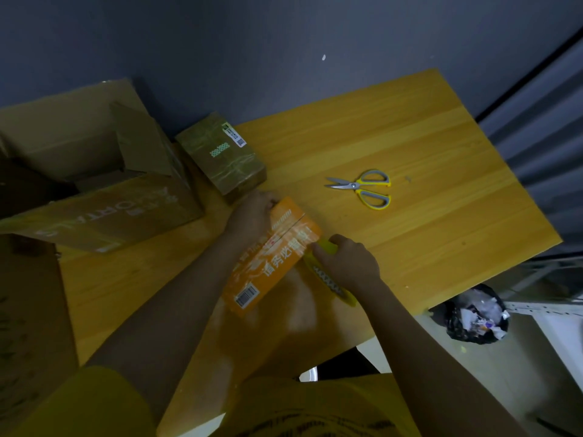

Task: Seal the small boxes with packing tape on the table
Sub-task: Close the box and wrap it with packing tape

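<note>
A small orange box (271, 263) with white print and a barcode lies on the wooden table (426, 146), a strip of clear tape across its top. My left hand (252, 216) grips the box's far left end. My right hand (347, 263) holds a yellow tape dispenser (328, 285) against the box's right side, with the tape running from it onto the box. A second small brown box (220, 156), wrapped in tape, stands further back on the table.
Yellow-handled scissors (362, 187) lie on the table to the right of the boxes. A large open cardboard carton (104, 190) fills the left side. A black rubbish bag (476, 313) sits on the floor past the table's right edge.
</note>
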{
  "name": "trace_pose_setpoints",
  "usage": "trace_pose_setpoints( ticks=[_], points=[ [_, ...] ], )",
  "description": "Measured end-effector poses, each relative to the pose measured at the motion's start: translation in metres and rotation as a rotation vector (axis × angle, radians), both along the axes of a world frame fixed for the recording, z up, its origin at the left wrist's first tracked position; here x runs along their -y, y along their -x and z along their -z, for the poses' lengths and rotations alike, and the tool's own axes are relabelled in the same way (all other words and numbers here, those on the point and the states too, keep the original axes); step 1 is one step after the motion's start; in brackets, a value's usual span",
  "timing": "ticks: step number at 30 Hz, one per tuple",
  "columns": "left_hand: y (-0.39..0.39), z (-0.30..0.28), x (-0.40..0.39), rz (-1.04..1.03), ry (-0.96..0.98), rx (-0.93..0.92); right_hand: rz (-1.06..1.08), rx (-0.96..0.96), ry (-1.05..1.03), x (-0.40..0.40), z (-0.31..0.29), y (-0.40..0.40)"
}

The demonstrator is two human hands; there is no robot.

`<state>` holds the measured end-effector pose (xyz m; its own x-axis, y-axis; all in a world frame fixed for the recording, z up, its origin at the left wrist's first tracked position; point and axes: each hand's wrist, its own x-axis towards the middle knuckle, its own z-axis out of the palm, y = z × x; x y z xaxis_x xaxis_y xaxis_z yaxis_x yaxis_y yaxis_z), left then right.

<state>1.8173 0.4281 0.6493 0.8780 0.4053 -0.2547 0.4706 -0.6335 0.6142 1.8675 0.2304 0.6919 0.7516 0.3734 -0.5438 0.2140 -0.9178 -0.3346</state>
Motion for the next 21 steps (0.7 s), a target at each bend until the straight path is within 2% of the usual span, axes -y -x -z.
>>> trace_pose_setpoints(
  ticks=[2, 5, 6, 8, 11, 15, 17, 21],
  points=[
    [0.011, -0.01, 0.012, 0.033, -0.017, -0.024, 0.002, -0.007, -0.01, 0.001, 0.002, 0.0],
    [0.029, -0.02, 0.03, 0.158, 0.059, -0.272, 0.017, 0.0, -0.025, 0.002, 0.006, -0.001],
    [0.032, -0.019, 0.035, 0.21, 0.012, -0.363, 0.02, 0.005, -0.03, 0.002, 0.007, -0.001],
    [0.035, -0.013, 0.042, 0.274, -0.128, -0.426, 0.015, 0.019, -0.038, 0.002, 0.01, 0.0],
    [0.032, 0.0, 0.044, 0.214, -0.238, -0.406, 0.012, 0.024, -0.156, 0.013, 0.018, -0.001],
    [0.034, 0.008, 0.045, 0.172, -0.297, -0.359, 0.186, -0.216, -0.469, 0.047, 0.033, 0.0],
    [0.036, 0.009, 0.045, 0.168, -0.289, -0.341, 0.223, -0.265, -0.543, 0.058, 0.04, 0.005],
    [0.035, 0.008, 0.046, 0.163, -0.28, -0.349, 0.295, -0.247, -0.596, 0.057, 0.049, 0.009]
  ],
)
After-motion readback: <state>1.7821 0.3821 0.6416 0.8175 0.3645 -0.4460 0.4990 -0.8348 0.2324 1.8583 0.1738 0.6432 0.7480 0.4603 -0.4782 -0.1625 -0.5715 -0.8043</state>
